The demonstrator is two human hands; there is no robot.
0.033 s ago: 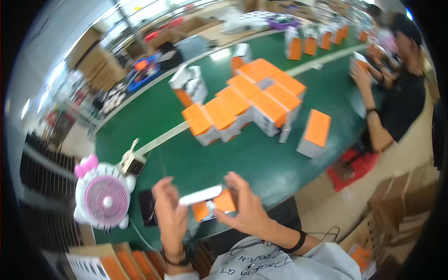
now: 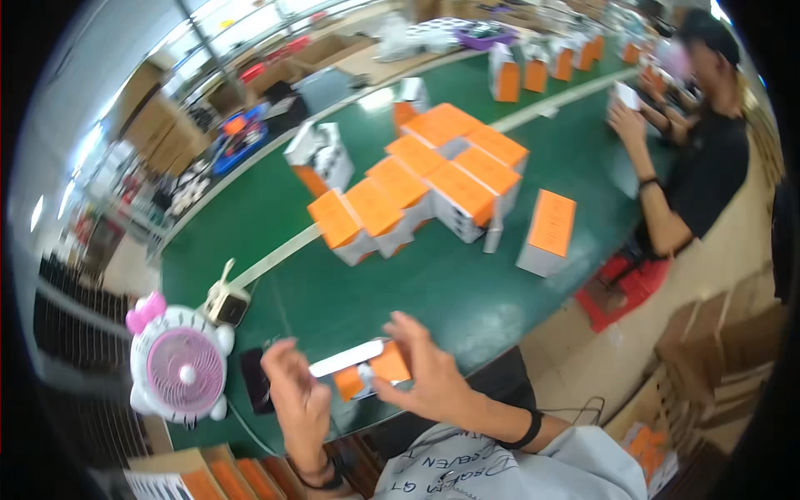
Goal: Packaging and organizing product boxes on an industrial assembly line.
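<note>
**Both hands on a small orange-and-white box at the near tabletop edge**

The left hand [image 2: 302,402] was curled loosely, its fingers bent around the left end of a small orange-and-white box [image 2: 363,370], while the right hand [image 2: 423,373] pinched the box's right end, fingers spread over the top. The box sat between them just above the near edge of the green tabletop [image 2: 467,292], its white flap raised.

Compared with the earlier frame, the hands and box had slid slightly left and lower in view, and the left hand's fingers had closed in more; the whole scene had shifted with the head.

A pink-and-white desk fan [image 2: 177,367] stood at the tabletop's near left corner, a dark phone [image 2: 254,379] lying just beside it. A cluster of orange-topped boxes [image 2: 425,187] filled the middle, one box [image 2: 547,232] lying apart to the right. At the right edge another person [image 2: 704,167] handled a box. Cardboard cartons [image 2: 717,350] were stacked on the floor beyond.
</note>
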